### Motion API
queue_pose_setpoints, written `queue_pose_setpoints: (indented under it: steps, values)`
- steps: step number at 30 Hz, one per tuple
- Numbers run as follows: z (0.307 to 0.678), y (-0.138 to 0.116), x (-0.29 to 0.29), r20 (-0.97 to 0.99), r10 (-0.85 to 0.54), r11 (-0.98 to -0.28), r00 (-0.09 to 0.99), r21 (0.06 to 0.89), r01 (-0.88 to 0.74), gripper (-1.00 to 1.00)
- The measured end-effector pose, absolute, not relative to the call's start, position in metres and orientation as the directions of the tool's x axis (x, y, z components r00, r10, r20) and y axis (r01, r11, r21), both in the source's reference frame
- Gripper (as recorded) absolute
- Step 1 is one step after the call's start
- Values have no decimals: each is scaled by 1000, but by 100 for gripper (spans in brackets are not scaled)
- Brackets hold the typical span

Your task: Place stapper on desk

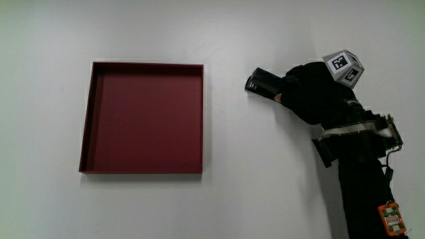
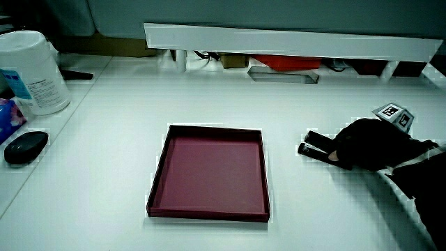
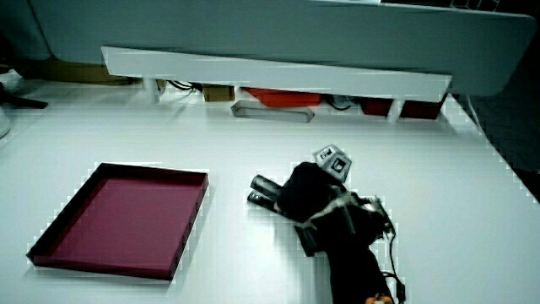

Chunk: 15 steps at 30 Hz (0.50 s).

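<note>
The shallow dark-red square tray (image 1: 147,118) lies well apart from the black-gloved hand (image 1: 312,93), which grips the small black plastic stapler (image 1: 263,83) low on the white desk. Stiff, probably light (hinged, maybe); best held mid-body.

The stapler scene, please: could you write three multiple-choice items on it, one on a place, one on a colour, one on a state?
1. Where is the stapler?
A. In the tray
B. On the table beside the tray
C. On top of the partition

2. What colour is the tray?
A. Dark red
B. Green
C. Yellow

3. What does the tray hold?
A. The stapler
B. A pile of papers
C. Nothing

Answers:
1 B: the stapler lies on the table outside the tray's wall, with the hand on its end.
2 A: its floor and walls are dark red in every view.
3 C: only its bare floor shows.
</note>
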State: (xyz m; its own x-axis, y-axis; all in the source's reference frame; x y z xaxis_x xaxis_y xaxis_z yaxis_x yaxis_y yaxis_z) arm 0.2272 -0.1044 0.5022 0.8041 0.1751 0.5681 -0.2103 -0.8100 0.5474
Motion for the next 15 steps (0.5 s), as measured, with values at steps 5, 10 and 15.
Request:
queue_pose_setpoints:
  steps: [5, 10, 15]
  values:
    - [502, -101, 227, 587, 171, -820, 791, 530, -215, 0]
    - [508, -101, 229, 581, 181, -818, 794, 537, -206, 0]
    - [508, -99, 229, 582, 175, -816, 794, 537, -214, -24]
